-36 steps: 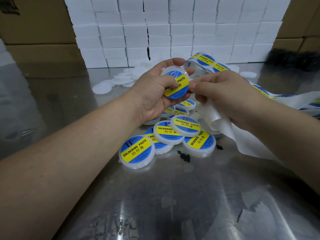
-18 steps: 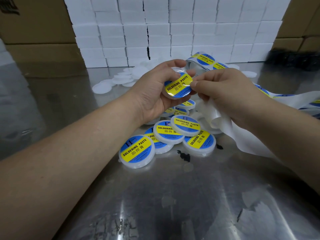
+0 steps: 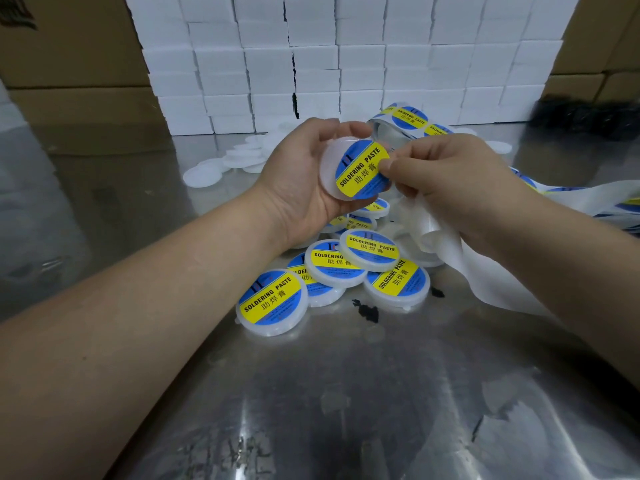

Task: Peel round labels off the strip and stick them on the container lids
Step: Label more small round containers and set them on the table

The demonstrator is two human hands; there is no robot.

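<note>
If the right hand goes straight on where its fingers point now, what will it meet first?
The round label on the white lid held by the left hand. The right hand seems to pinch that label's edge, though depth is unclear.

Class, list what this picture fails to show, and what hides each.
All head view.
1. Right edge of the label on the held lid: covered by the right hand.
2. End of the label strip: cut off by the frame's right edge.
3. Some labelled lids: hidden under the left hand.
</note>
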